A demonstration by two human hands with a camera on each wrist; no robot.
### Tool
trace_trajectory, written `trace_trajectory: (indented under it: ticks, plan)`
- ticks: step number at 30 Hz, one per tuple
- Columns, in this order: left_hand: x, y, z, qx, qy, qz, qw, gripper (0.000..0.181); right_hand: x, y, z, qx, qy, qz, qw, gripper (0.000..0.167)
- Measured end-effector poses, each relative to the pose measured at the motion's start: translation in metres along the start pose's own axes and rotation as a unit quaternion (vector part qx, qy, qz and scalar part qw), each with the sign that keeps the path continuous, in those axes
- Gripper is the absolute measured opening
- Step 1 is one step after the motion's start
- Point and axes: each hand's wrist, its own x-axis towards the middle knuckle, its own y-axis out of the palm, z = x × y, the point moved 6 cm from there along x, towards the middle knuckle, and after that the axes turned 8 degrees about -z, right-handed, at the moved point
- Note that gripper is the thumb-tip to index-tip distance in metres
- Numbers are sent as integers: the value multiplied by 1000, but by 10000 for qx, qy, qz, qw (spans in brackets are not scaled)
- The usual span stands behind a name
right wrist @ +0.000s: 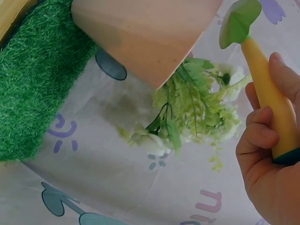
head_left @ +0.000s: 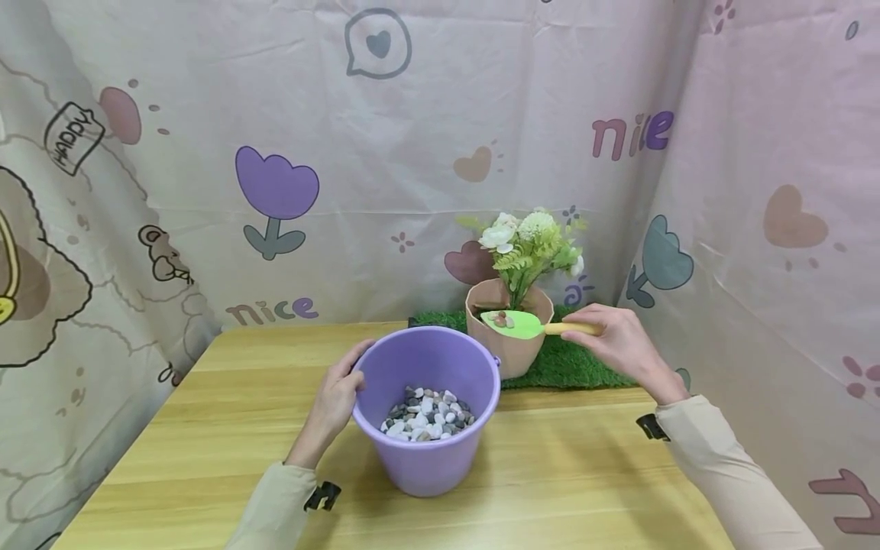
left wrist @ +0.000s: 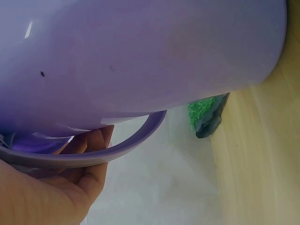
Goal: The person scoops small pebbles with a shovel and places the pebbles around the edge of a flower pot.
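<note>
A purple bucket stands on the table with white and grey pebbles inside. My left hand grips its rim on the left; in the left wrist view the fingers curl around the bucket's handle and rim. My right hand holds a small trowel by its yellow handle. The trowel's green blade carries a few pebbles and is at the front rim of a peach flowerpot. White flowers with green leaves rise from the pot.
A green turf mat lies under the flowerpot at the table's back right. The wooden table extends left and in front of the bucket. Printed cloth hangs behind and on both sides.
</note>
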Motion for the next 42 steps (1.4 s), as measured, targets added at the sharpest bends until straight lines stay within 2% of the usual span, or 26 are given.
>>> trace_trajectory:
  ticks: [4,12,23,34,42]
  plan:
    - [0,-1,0,5,26,-18,10000,67,0,-3,-8,-172,36,-40,9998,22]
    - [-1,0,1,-4,105,-51,9999,68,1,-6,-24,-290,416,95,9987,24]
    - [0,0,1,46,131,-70,9999,67,2,-4,-37,-187,1245,446,9910,36]
    - [-2,0,0,30,95,-48,9999,66,3,-3,-41,-141,1811,554,9818,41]
    - [-1,0,1,3,108,-62,9999,66,3,-1,-41,-49,1955,597,9789,43]
